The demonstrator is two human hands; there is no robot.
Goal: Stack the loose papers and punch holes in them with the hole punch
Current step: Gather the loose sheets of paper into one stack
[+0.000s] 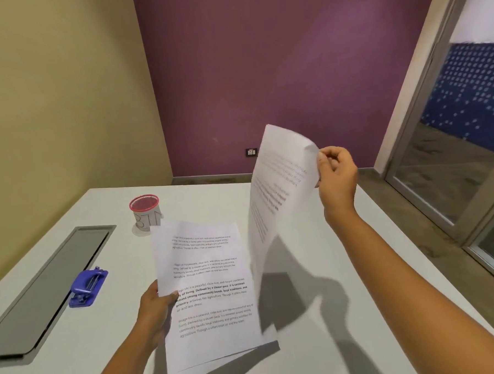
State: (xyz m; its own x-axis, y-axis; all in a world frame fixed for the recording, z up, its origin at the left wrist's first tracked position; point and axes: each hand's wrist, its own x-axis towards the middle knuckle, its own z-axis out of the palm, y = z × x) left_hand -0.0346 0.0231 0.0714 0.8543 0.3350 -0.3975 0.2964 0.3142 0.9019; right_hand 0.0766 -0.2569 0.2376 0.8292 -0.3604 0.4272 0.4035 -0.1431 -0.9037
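Papers are split: a small stack [208, 289] held low over the white desk [318, 311], and one loose sheet [280, 190] lifted upright to its right, with the blue hole punch [88, 286] untouched well off to the left. Risk is that the floppy sheet lands skewed or buckles on the stack, so edges misalign and holes come out offset. Left hand [156, 308] pinches the stack's left edge, thumb on top; right hand [336, 173] pinches the sheet's upper right edge, fingers curled closed.
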